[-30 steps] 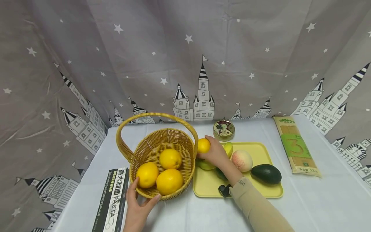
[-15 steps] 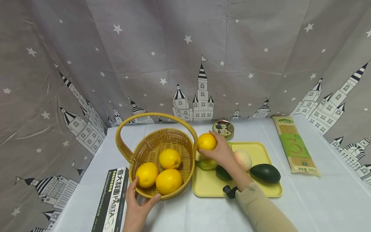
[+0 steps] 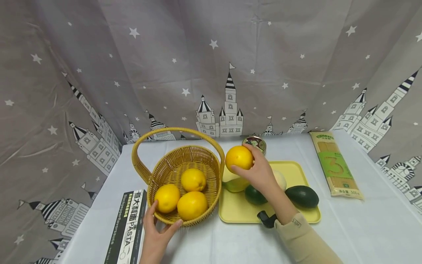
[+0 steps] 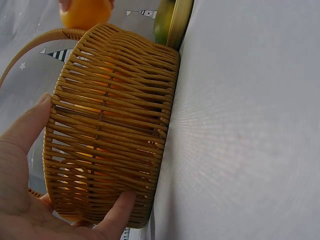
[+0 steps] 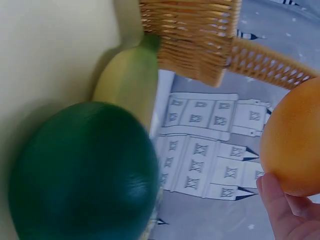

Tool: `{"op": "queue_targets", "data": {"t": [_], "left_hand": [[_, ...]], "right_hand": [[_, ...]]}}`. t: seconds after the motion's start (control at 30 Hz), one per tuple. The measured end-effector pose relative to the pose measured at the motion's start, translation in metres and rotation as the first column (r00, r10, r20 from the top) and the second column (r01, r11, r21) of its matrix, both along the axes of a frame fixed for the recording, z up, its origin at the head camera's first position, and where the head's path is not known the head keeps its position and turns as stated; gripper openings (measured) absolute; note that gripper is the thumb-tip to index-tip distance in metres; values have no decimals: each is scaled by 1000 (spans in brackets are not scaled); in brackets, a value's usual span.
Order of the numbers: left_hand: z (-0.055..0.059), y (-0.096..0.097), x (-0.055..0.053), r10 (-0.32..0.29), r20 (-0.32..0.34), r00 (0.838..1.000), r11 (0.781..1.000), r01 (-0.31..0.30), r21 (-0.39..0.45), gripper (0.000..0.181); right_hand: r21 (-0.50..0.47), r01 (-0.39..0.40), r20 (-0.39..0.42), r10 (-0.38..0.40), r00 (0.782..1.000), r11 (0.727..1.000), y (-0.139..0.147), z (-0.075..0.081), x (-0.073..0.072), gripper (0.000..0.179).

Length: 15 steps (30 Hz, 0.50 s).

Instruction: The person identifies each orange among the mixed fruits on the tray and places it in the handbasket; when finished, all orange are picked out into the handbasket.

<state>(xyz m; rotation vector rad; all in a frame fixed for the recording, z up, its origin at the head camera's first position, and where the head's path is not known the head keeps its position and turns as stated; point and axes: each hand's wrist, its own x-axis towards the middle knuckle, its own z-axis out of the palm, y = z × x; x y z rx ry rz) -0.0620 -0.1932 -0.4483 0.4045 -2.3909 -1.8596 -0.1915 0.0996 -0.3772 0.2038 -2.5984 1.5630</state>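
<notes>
My right hand grips an orange, raised above the left part of a yellow tray. In the right wrist view the orange sits at the right edge, fingertips against its lower side. My left hand holds the near left rim of a wicker basket. Its thumb and fingers are spread along the rim and wall, seen closely on the basket in the left wrist view. Inside the basket lie three similar fruits: one at left, one behind and one in front.
On the tray are a banana, a dark green avocado, another avocado and a partly hidden peach. A round tin stands behind. Pasta box lies left, noodle packet right. The basket's tall handle arches over it.
The right hand has lifted the orange up off the tray area and slightly to the right, uncovering more of the avocado. The left hand and basket have stayed in place.
</notes>
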Motion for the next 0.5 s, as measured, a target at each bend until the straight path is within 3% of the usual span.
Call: {"op": "queue_targets", "data": {"t": [0.33, 0.5], "left_hand": [[-1, 0, 0, -1, -15, 1000, 1000, 1, -3, 103], [-1, 0, 0, -1, -13, 1000, 1000, 1, -7, 104]], "right_hand": [[-9, -17, -81, 16, 997, 1000, -2, 6, 16, 80], [-33, -41, -84, 38, 996, 999, -5, 3, 28, 79]]}}
